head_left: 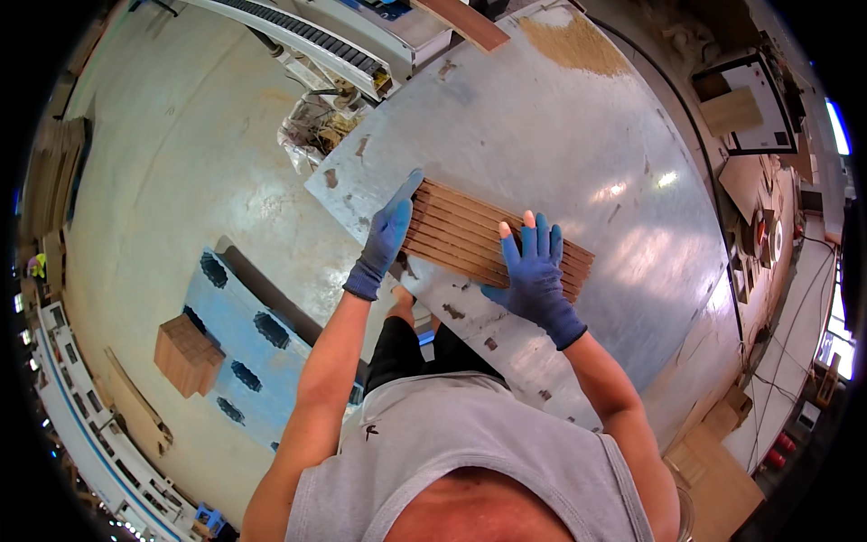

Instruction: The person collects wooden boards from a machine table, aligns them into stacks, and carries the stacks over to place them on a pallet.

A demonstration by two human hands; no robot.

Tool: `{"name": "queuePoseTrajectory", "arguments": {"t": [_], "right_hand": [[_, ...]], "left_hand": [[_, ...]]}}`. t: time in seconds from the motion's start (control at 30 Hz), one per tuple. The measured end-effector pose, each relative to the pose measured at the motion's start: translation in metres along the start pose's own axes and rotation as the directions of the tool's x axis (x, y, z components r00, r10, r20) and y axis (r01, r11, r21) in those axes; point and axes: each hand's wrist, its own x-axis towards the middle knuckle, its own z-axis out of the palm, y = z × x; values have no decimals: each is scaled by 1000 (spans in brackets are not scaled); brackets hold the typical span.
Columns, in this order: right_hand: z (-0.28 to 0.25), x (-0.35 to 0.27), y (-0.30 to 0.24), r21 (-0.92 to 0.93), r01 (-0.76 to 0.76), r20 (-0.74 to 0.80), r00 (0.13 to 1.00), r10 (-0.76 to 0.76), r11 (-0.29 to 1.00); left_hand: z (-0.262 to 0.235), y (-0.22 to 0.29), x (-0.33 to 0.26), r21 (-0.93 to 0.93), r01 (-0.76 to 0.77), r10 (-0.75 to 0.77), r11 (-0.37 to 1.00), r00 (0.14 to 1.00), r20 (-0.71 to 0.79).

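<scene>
A row of brown wooden strips [461, 230], packed side by side with dark lines between them, lies slantwise on a grey metal table [560, 135]. My left hand [390, 226], in a blue knitted glove, presses its flat, straight fingers along the left end of the strips. On top of the right part of the strips rests my right hand [533, 275], gloved in blue too, its fingers spread. Two of its fingertips poke bare out of the glove. The strips beneath the right palm are hidden.
On the left a blue platform [298, 361] with dark holes carries a stack of wooden blocks [188, 355]. A roller conveyor [307, 41] and a reddish-brown board [465, 23] are at the far side. Sawdust [578, 45] covers the table's far corner. A black cable [700, 135] runs along the right.
</scene>
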Motion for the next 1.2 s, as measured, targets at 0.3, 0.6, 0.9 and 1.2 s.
{"name": "queuePoseTrajectory", "arguments": {"t": [0.3, 0.6, 0.9, 1.2], "right_hand": [[-4, -8, 14, -22, -36, 56, 998, 37, 999], [10, -10, 22, -30, 7, -22, 1000, -8, 1000], [11, -10, 23, 18, 19, -67, 998, -18, 1000], [4, -12, 23, 10, 19, -82, 996, -18, 1000]], "left_hand": [[15, 0, -5, -66, 63, -64, 996, 998, -10], [10, -7, -6, -230, 88, -92, 969, 996, -7], [5, 0, 11, 60, 15, -13, 998, 999, -38], [74, 42, 18, 923, -205, 136, 325, 976, 169]]}}
